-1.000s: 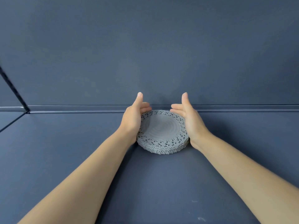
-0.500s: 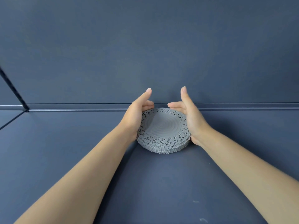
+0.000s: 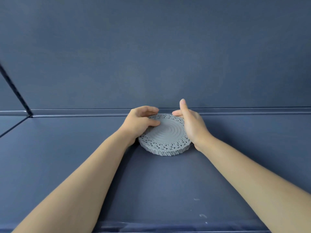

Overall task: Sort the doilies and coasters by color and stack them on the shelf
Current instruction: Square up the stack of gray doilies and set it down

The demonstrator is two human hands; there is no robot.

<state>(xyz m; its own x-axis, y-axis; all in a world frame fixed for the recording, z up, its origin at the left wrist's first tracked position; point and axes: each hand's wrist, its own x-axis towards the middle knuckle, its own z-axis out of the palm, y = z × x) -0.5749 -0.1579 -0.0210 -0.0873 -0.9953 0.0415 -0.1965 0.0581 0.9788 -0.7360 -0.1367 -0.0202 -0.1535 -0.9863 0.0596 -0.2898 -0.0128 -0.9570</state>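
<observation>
- A dark blue back panel (image 3: 151, 56) fills the upper half of the frame, and a thin black rod (image 3: 15, 93) slants down at the upper left to the corner.
- A narrow raised blue ledge (image 3: 84, 111) runs across the frame where the panel meets the dark blue fabric shelf floor (image 3: 67, 157); a few small white specks (image 3: 202, 216) mark the floor at lower right.
- The stack of round grey lace-edged paper doilies (image 3: 165, 137) lies flat on the shelf floor at centre frame, just in front of the ledge.
- The left hand (image 3: 139, 121) grips the stack's left side, thumb laid on top, fingers curled over the far rim.
- The right hand (image 3: 191, 125) stands edge-on against the stack's right side, fingers straight along the far rim, thumb upright, gripping nothing.
</observation>
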